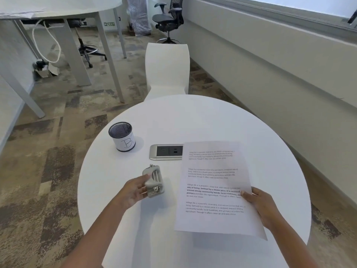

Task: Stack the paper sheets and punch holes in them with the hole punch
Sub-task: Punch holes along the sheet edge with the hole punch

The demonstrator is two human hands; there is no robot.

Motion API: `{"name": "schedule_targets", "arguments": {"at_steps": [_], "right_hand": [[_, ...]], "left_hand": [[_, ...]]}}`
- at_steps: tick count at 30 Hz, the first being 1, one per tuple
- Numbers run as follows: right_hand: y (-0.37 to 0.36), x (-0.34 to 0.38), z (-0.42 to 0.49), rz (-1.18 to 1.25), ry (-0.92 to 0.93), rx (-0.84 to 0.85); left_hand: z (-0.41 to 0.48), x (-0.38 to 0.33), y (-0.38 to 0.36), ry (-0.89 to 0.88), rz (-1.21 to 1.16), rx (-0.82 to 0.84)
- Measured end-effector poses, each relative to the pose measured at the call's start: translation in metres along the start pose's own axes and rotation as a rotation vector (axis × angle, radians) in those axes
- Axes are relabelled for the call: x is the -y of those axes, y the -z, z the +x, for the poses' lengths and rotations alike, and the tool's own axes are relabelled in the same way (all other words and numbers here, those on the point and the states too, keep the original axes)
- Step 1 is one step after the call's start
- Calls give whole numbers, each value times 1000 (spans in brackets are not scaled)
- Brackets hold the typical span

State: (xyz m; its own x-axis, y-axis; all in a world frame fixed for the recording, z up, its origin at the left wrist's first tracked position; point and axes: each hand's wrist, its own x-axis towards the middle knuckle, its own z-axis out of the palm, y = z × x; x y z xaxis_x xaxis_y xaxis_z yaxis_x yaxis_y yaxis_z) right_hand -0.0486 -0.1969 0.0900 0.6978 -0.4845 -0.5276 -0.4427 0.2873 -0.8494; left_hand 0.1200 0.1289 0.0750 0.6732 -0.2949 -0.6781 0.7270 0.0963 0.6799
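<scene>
Two hands: left [133,192] grasps one hole punch [153,180], right [260,206] one paper sheet [214,190].

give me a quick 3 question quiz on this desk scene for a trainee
1. True or false: the left hand grips the hole punch.
2. Which thing does the paper partly cover? A) mesh cup B) power outlet C) white chair
3. Fill in: the right hand holds the paper by its ____ edge.

Key: 1 true; 2 B; 3 right
</scene>
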Motion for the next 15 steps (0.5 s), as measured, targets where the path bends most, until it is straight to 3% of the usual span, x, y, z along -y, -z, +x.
{"name": "schedule_targets", "arguments": {"at_steps": [15], "right_hand": [[0, 31, -19, -46, 166, 107]], "left_hand": [[1, -3, -47, 35, -17, 188]]}}
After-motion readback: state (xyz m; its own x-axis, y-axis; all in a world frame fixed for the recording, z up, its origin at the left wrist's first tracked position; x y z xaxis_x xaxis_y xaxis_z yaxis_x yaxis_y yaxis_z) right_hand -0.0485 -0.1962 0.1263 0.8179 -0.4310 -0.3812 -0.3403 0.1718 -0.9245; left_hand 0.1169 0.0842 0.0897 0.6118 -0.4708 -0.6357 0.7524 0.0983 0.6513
